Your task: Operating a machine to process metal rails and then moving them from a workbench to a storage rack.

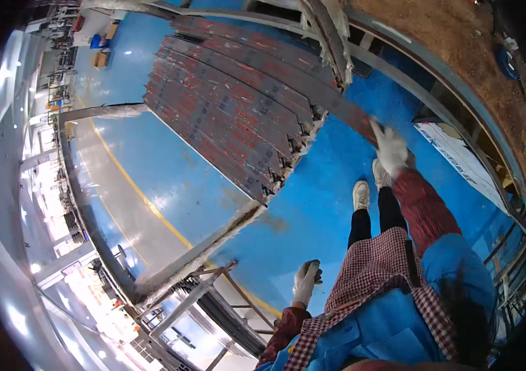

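Note:
My right hand, in a white glove, is closed around the near end of a long dark grey strip with red marks. The strip sticks out from a wide layer of similar strips, lying side by side on a rack, with notched near ends. My left hand, also in a white glove with dark fingertips, hangs low over the floor, apart from the strips. Its fingers are curled in, and I see nothing in them.
A rack beam with ragged wrapping runs along the strips' near left side. On the right stands a brown-topped workbench with a white printed sheet beneath. A metal frame stands by my left arm. The floor is blue.

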Demonstrator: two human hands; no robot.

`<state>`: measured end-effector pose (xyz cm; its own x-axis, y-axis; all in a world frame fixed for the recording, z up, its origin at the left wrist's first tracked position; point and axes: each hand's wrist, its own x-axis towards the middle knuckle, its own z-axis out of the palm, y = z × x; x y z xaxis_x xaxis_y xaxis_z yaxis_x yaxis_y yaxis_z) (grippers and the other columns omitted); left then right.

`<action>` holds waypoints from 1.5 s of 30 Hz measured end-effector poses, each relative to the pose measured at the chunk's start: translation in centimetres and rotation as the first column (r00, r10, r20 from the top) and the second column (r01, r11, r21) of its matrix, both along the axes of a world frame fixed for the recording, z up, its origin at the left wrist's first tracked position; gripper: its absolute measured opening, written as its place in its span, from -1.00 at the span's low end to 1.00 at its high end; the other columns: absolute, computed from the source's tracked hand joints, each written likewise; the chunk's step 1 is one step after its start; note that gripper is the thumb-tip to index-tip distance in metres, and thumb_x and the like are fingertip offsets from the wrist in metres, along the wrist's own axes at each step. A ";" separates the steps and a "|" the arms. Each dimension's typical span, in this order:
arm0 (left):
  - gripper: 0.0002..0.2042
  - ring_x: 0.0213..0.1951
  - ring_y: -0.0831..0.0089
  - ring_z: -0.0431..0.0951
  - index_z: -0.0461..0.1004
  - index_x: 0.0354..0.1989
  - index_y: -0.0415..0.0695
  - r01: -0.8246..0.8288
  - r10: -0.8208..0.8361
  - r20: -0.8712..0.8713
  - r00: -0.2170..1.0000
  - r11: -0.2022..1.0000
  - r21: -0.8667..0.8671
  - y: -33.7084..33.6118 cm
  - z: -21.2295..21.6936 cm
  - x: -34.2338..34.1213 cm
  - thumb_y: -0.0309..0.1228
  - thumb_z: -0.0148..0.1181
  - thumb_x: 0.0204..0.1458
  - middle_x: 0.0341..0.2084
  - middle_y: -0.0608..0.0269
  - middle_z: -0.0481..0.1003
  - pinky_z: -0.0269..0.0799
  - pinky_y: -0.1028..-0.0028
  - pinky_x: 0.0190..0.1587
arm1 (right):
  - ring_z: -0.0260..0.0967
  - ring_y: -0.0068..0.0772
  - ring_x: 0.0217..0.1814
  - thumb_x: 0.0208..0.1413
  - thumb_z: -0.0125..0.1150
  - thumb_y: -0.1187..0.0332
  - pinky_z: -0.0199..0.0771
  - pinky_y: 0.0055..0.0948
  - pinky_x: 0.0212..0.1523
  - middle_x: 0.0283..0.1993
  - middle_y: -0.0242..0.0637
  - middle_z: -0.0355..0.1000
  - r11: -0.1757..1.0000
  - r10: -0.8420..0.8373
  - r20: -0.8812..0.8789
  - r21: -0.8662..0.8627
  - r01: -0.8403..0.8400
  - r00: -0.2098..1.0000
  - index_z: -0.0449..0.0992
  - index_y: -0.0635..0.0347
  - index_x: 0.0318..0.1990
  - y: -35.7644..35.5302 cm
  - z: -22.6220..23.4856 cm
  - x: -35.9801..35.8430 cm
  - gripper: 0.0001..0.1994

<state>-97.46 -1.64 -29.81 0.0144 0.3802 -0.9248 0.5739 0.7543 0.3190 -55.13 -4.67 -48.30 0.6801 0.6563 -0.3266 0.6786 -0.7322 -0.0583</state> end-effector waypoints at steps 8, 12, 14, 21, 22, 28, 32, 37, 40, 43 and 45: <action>-0.57 -0.46 0.45 0.45 0.57 0.02 -0.24 0.233 -0.238 0.072 0.969 0.970 0.072 3.7 0.5 5.7 -0.11 0.18 0.19 -0.41 0.23 0.52 0.46 0.46 -0.33 | 0.39 0.01 -0.03 -0.13 0.44 0.49 0.46 -0.13 0.03 0.12 -0.09 0.40 0.975 -0.052 0.055 -0.215 0.062 0.997 0.18 -0.10 0.49 -30.8 10.3 -6.7 -0.07; -0.69 -0.49 0.50 0.41 0.53 -0.06 -0.19 0.528 -0.566 0.132 0.814 0.815 0.241 5.1 -1.2 12.1 -0.20 0.13 0.24 -0.46 0.30 0.46 0.37 0.46 -0.36 | 0.39 -0.03 -0.05 -0.12 0.44 0.48 0.47 -0.15 -0.01 0.11 -0.13 0.41 0.969 -0.067 0.080 -0.230 0.084 0.995 0.17 -0.12 0.48 -39.2 19.9 -9.8 -0.08; -0.70 -0.48 0.50 0.41 0.52 -0.09 -0.20 0.539 -0.589 0.226 0.776 0.805 0.248 5.4 -4.3 15.2 -0.20 0.14 0.23 -0.46 0.29 0.46 0.38 0.46 -0.37 | 0.40 -0.07 -0.06 -0.08 0.43 0.44 0.49 -0.18 -0.05 0.11 -0.15 0.40 0.965 -0.053 0.114 -0.251 0.080 0.992 0.17 -0.18 0.49 -39.4 25.2 -11.4 -0.10; -0.51 -0.42 0.45 0.47 0.53 -0.05 -0.25 0.399 -0.416 0.376 0.828 0.908 0.126 1.5 -4.8 28.8 0.02 0.07 0.29 -0.32 0.22 0.56 0.46 0.43 -0.32 | 0.40 -0.06 -0.19 -0.13 0.35 0.56 0.45 -0.13 -0.15 0.01 -0.14 0.45 0.970 -0.184 0.161 -0.128 0.206 0.970 0.36 -0.07 0.36 -35.2 35.7 -16.5 -0.23; -0.51 -0.39 0.44 0.49 0.53 -0.04 -0.25 0.310 -0.309 0.457 0.834 0.948 0.075 0.5 -4.4 29.1 0.02 0.06 0.30 -0.29 0.21 0.57 0.47 0.43 -0.30 | 0.40 -0.07 -0.20 -0.13 0.34 0.56 0.45 -0.15 -0.16 -0.01 -0.14 0.45 0.970 -0.173 0.190 -0.134 0.201 0.966 0.38 -0.06 0.34 -35.3 37.1 -16.9 -0.25; -0.53 -0.23 0.35 0.62 0.50 0.06 -0.28 0.174 0.032 0.768 0.640 0.967 -0.185 -3.2 -2.6 24.9 -0.04 0.11 0.33 -0.13 0.12 0.61 0.57 0.42 -0.19 | 0.36 -0.16 -0.26 -0.09 0.32 0.49 0.41 -0.23 -0.22 -0.10 -0.19 0.42 0.974 -0.171 0.361 -0.075 0.212 0.917 0.45 0.00 0.25 -39.6 43.8 -19.2 -0.37; -0.67 -0.21 0.37 0.56 0.48 0.05 -0.26 0.236 -0.030 0.699 0.715 0.951 -0.201 -4.7 9.4 23.3 -0.22 0.14 0.34 -0.13 0.15 0.57 0.53 0.37 -0.24 | 0.32 -0.26 -0.30 -0.01 0.28 0.42 0.37 -0.22 -0.29 -0.06 -0.24 0.43 0.969 -0.189 0.404 -0.069 0.236 0.895 0.48 -0.04 0.18 -44.6 46.5 -20.1 -0.49; -0.82 -0.45 0.47 0.48 0.53 -0.18 -0.26 0.471 -0.317 0.907 0.278 0.868 0.159 -0.3 18.0 22.4 -0.36 0.15 0.30 -0.40 0.19 0.56 0.44 0.42 -0.38 | 0.35 -0.23 -0.28 0.01 0.32 0.33 0.39 -0.21 -0.28 -0.04 -0.23 0.44 0.977 -0.211 0.419 0.087 0.193 0.883 0.46 -0.01 0.20 -46.0 45.8 -20.7 -0.48; -0.83 -0.55 0.49 0.43 0.53 -0.33 -0.26 0.435 -0.504 0.798 0.330 0.832 0.345 0.4 23.4 25.9 -0.41 0.17 0.25 -0.56 0.21 0.52 0.36 0.47 -0.46 | 0.38 -0.20 -0.27 0.03 0.36 0.25 0.43 -0.18 -0.25 -0.03 -0.22 0.44 0.958 -0.273 0.365 0.182 0.219 0.890 0.44 0.02 0.26 -45.8 44.4 -19.9 -0.42; -0.86 -0.63 0.49 0.36 0.51 -0.34 -0.22 0.319 -0.553 0.764 0.333 0.828 0.461 -1.7 29.4 32.8 -0.40 0.19 0.21 -0.64 0.22 0.46 0.29 0.47 -0.52 | 0.40 -0.16 -0.26 0.03 0.37 0.24 0.44 -0.17 -0.23 -0.03 -0.20 0.45 0.911 -0.338 0.268 0.335 0.242 0.902 0.40 0.04 0.32 -46.1 43.2 -17.8 -0.37; -0.85 -0.65 0.51 0.34 0.50 -0.36 -0.19 0.378 -0.651 0.714 0.259 0.748 0.545 -2.1 31.6 37.4 -0.39 0.21 0.21 -0.69 0.25 0.42 0.27 0.47 -0.55 | 0.41 -0.11 -0.26 0.04 0.38 0.22 0.44 -0.16 -0.21 -0.03 -0.17 0.45 0.842 -0.375 0.151 0.468 0.268 0.915 0.36 0.06 0.38 -46.0 42.5 -15.5 -0.31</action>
<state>-60.10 -3.72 1.74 0.9695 0.1559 -0.1890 0.1500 0.2323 0.9610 -70.60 -50.66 -5.78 0.8969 0.4241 0.1257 0.4420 -0.8486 -0.2905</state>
